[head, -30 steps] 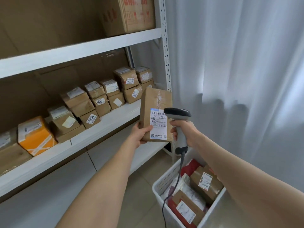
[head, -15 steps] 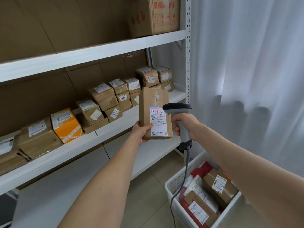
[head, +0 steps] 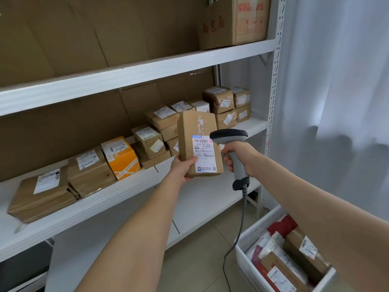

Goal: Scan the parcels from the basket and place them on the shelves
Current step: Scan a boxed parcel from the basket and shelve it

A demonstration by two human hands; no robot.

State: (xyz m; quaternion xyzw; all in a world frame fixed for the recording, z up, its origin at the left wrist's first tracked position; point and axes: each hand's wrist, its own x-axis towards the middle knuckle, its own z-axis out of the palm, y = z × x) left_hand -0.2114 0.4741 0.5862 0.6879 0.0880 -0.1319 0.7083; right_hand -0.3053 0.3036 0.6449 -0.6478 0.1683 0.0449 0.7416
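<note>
- The parcel (head: 195, 127) is a small taped cardboard box. It looks light and stiff, with slick tape, and it can likely be held in one hand by its lower edge or long sides.
- It is held upright in the air in front of the shelf (head: 94, 207), with its label facing the person.
- The left hand (head: 182, 168) grips it at about 7 o'clock: the thumb lies across the label's lower corner and the fingers are hidden behind.
- The right hand (head: 242, 157), at 3 o'clock of the parcel, is curled round the scanner (head: 229, 135) handle. The scanner's head is just beside the barcode, where a red glow shows.
- The basket (head: 256, 228) sits at 5 o'clock with more parcels in it.
</note>
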